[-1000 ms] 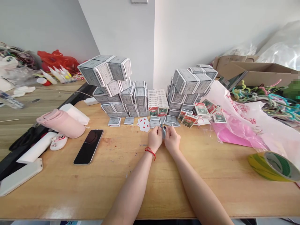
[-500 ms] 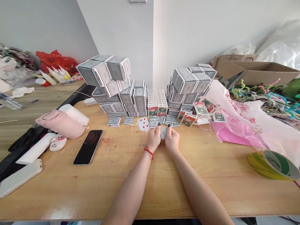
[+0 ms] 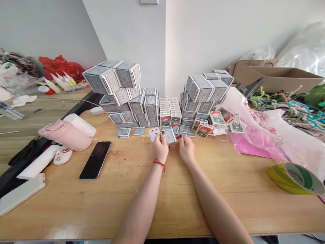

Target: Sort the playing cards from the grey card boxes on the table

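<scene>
My left hand (image 3: 161,146), with a red cord bracelet at its wrist, pinches a grey-patterned playing card (image 3: 171,136) between thumb and fingers. The card is tilted and juts out to the right of the thumb. A short gap away, my right hand (image 3: 186,148) is curled with its thumb up, and nothing shows in it. Just beyond my left hand lie face-up playing cards (image 3: 153,133) with red diamonds. Piles of face-down cards (image 3: 186,130) lie beyond the right hand. Behind stand stacked blocks folded from cards (image 3: 151,106) and rows of card boxes (image 3: 175,112).
On the left are a phone (image 3: 95,160), a pink bottle (image 3: 64,134) and a white power bank (image 3: 22,194). To the right are loose card boxes (image 3: 204,129), a plastic bag (image 3: 256,118), a tape roll (image 3: 281,178) and a cardboard box (image 3: 281,79).
My hands have come apart. The left has moved a little to the left with the card, which is now tilted. The right has let go of the card and stays near its former place.
</scene>
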`<state>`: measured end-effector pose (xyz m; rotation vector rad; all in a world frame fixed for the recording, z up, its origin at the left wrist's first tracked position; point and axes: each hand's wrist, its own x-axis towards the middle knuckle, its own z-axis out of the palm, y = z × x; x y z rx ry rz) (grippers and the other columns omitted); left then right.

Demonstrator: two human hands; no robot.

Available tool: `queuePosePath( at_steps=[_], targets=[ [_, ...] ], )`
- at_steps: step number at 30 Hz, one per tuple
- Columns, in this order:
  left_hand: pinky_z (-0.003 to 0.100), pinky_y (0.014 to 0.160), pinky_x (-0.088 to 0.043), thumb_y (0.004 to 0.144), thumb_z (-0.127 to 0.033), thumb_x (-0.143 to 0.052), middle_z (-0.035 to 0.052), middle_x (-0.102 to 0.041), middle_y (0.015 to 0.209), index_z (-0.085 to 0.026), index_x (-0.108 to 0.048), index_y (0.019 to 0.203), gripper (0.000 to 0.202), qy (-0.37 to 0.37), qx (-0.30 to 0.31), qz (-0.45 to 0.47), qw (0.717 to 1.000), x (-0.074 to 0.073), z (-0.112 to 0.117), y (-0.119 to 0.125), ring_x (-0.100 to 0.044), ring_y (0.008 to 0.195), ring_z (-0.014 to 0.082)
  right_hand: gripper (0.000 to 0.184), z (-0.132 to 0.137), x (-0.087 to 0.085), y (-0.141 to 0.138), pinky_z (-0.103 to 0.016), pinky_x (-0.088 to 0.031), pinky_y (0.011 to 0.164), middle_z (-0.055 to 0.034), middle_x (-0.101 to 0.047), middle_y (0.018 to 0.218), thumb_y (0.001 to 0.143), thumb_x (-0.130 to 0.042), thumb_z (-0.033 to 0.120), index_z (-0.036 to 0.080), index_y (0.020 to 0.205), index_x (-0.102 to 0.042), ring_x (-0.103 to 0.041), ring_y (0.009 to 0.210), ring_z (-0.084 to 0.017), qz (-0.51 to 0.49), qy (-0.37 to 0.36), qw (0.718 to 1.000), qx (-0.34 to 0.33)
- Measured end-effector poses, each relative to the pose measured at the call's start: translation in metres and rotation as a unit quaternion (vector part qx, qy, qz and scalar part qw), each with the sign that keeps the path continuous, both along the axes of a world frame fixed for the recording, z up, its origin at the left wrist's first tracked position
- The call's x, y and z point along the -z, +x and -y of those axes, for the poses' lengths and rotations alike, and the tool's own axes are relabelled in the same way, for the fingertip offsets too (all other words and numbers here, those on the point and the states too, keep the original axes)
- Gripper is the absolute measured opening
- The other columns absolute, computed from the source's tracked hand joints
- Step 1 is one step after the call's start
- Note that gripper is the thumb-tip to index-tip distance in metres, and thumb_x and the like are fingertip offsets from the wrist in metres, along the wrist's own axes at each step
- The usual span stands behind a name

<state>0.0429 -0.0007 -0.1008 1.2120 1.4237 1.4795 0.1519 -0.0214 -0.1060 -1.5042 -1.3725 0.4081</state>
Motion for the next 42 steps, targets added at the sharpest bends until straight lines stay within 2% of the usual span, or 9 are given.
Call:
queuePosePath(
  at_steps=[2, 5, 10, 15, 21, 25, 28, 33, 42],
  targets=[
    [0.019, 0.04, -0.036, 0.084, -0.039, -0.038, -0.0009, -0.052, 0.058, -0.015, -0.051, 0.104, 0.034, 0.002, -0.026, 0.023, 0.999, 0.0, -0.004, -0.005, -0.045, 0.041, 0.0077, 0.027, -0.001, 0.001, 0.001, -0.041, -0.039, 0.088, -0.0094, -0.06, 0.103, 0.084, -0.037, 0.028, 0.019, 0.095, -0.06, -0.048, 0.104, -0.024, 0.102, 0.041, 0.994, -0.021],
    [0.02, 0.041, -0.04, 0.084, -0.035, -0.039, 0.0021, -0.057, 0.066, -0.014, -0.037, 0.124, 0.045, -0.006, -0.051, 0.036, 0.998, 0.001, -0.008, -0.011, -0.049, 0.043, 0.0082, 0.035, -0.001, 0.005, 0.0, -0.046, -0.031, 0.097, -0.0098, -0.046, 0.127, 0.08, -0.043, 0.023, 0.02, 0.114, -0.053, -0.028, 0.124, -0.027, 0.201, 0.031, 0.978, -0.056],
    [0.02, 0.043, -0.044, 0.085, -0.029, -0.039, 0.0084, -0.064, 0.088, -0.018, -0.014, 0.135, 0.057, -0.006, -0.023, 0.036, 0.999, 0.002, -0.009, -0.012, -0.052, 0.041, 0.0064, 0.037, 0.001, 0.011, -0.002, -0.052, -0.025, 0.099, -0.0093, -0.046, 0.128, 0.081, -0.043, 0.024, 0.021, 0.116, -0.053, -0.028, 0.124, -0.029, 0.283, -0.033, 0.954, -0.094],
    [0.024, 0.067, -0.051, 0.083, -0.02, -0.041, 0.0102, -0.061, 0.101, -0.019, 0.003, 0.137, 0.069, 0.03, 0.046, 0.006, 0.998, 0.004, -0.005, -0.005, -0.063, 0.079, 0.0129, 0.034, 0.0, 0.011, -0.001, -0.052, -0.027, 0.098, -0.0106, -0.05, 0.124, 0.082, -0.042, 0.024, 0.02, 0.112, -0.056, -0.031, 0.123, -0.029, 0.289, -0.025, 0.952, -0.098],
    [0.032, 0.086, -0.045, 0.078, -0.008, -0.039, 0.0073, -0.062, 0.096, -0.016, -0.015, 0.133, 0.06, 0.09, 0.082, -0.149, 0.981, 0.005, -0.001, -0.005, -0.058, 0.093, 0.0135, 0.032, 0.0, 0.012, -0.001, -0.053, -0.025, 0.098, -0.0094, -0.054, 0.119, 0.082, -0.04, 0.02, 0.022, 0.108, -0.058, -0.033, 0.121, -0.028, 0.27, -0.008, 0.958, -0.093],
    [0.039, 0.099, -0.035, 0.076, -0.014, -0.046, 0.0104, -0.054, 0.116, -0.016, -0.042, 0.118, 0.043, 0.117, 0.109, -0.325, 0.932, 0.008, -0.001, -0.007, -0.045, 0.113, 0.0202, 0.033, -0.002, 0.018, 0.002, -0.053, -0.027, 0.097, -0.0108, -0.053, 0.118, 0.081, -0.038, 0.016, 0.019, 0.105, -0.06, -0.033, 0.12, -0.028, 0.249, -0.011, 0.968, -0.037],
    [0.044, 0.103, -0.029, 0.076, -0.02, -0.049, 0.0104, -0.044, 0.128, -0.016, -0.049, 0.114, 0.038, 0.119, 0.125, -0.418, 0.892, 0.01, -0.001, -0.007, -0.035, 0.122, 0.0247, 0.034, -0.004, 0.022, 0.005, -0.048, -0.033, 0.096, -0.0122, -0.05, 0.12, 0.078, -0.04, 0.015, 0.016, 0.106, -0.06, -0.03, 0.12, -0.029, 0.226, -0.005, 0.974, -0.008],
    [0.043, 0.102, -0.031, 0.079, -0.021, -0.046, 0.0073, -0.043, 0.13, -0.019, -0.05, 0.115, 0.036, 0.118, 0.148, -0.448, 0.874, 0.009, -0.002, -0.008, -0.034, 0.123, 0.0238, 0.039, -0.006, 0.023, 0.007, -0.048, -0.036, 0.094, -0.0112, -0.048, 0.122, 0.075, -0.04, 0.012, 0.017, 0.11, -0.057, -0.031, 0.12, -0.027, 0.19, 0.016, 0.982, -0.003],
    [0.043, 0.1, -0.032, 0.078, -0.018, -0.045, 0.0077, -0.048, 0.122, -0.022, -0.058, 0.104, 0.029, 0.128, 0.122, -0.466, 0.867, 0.003, 0.003, -0.007, -0.037, 0.119, 0.0239, 0.037, -0.005, 0.02, 0.003, -0.042, -0.038, 0.094, -0.0108, -0.051, 0.119, 0.076, -0.042, 0.014, 0.019, 0.11, -0.056, -0.042, 0.112, -0.024, 0.141, 0.028, 0.989, -0.014]
  ],
)
